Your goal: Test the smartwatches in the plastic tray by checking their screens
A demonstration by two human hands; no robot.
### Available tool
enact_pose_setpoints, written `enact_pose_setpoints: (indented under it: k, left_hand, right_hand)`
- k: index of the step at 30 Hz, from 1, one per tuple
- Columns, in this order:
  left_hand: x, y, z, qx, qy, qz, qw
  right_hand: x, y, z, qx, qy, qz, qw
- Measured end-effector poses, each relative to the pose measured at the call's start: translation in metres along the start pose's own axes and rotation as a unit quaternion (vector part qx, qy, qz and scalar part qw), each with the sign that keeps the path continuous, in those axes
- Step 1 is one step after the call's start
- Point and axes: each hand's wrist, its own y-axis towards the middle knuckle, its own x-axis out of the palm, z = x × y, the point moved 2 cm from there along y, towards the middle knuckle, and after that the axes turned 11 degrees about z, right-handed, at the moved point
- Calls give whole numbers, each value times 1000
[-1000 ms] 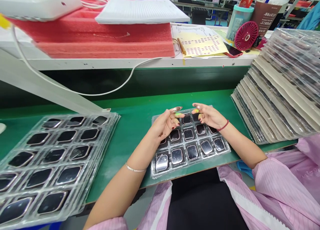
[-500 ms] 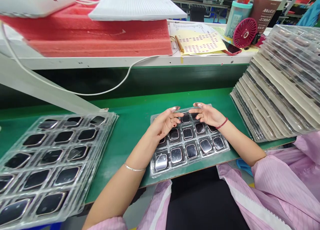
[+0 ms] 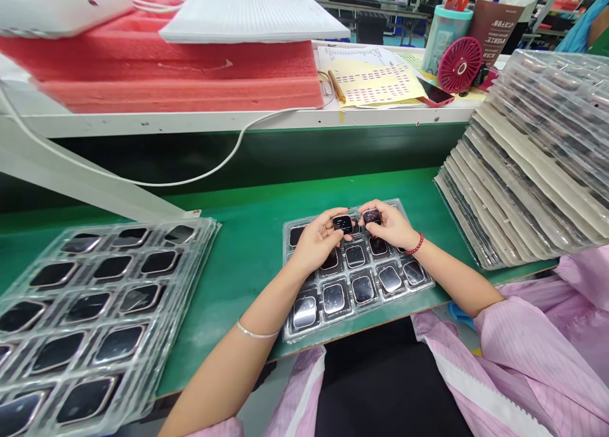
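green bench (image 3: pixel 247 253), busy clear tray (image 3: pixel 328 320)

over the tray's far part, the left hand (image 3: pixel 311 243) is clamped on a first screen (image 3: pixel 342 224), a dark square held by its edges and tipped so its glossy face shows. just right of that, also above the tray, the right hand (image 3: pixel 392 226) is closed on a second screen (image 3: pixel 372 217), likewise tipped up. the hands are apart but near each other, with a small gap between the two pieces.

more screens (image 3: pixel 363 290) lie face up in the tray's pockets, its near row full from end to end. left of the tray, well apart from it, sits a stack of loaded trays (image 3: pixel 176 310). right of the tray stands a taller pile (image 3: pixel 518 189), beige layers below and clear plastic above. past the tray's far side, a white shelf (image 3: pixel 380 117) bears red foam (image 3: pixel 190 94) topped by a paper pad (image 3: pixel 257 18). a white cable (image 3: pixel 190 182) hangs below it, beyond and left of the tray.
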Motion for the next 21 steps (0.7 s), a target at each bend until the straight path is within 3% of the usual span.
enact_pose_setpoints:
  k: [8, 21]
  left_hand:
    - [0, -1, 0, 12, 25, 0, 1000]
    - [-1, -1, -1, 19, 34, 4, 999]
  right_hand:
    - [0, -1, -2, -38, -41, -3, 998]
    - [1, -3, -6, -38, -60, 1, 997]
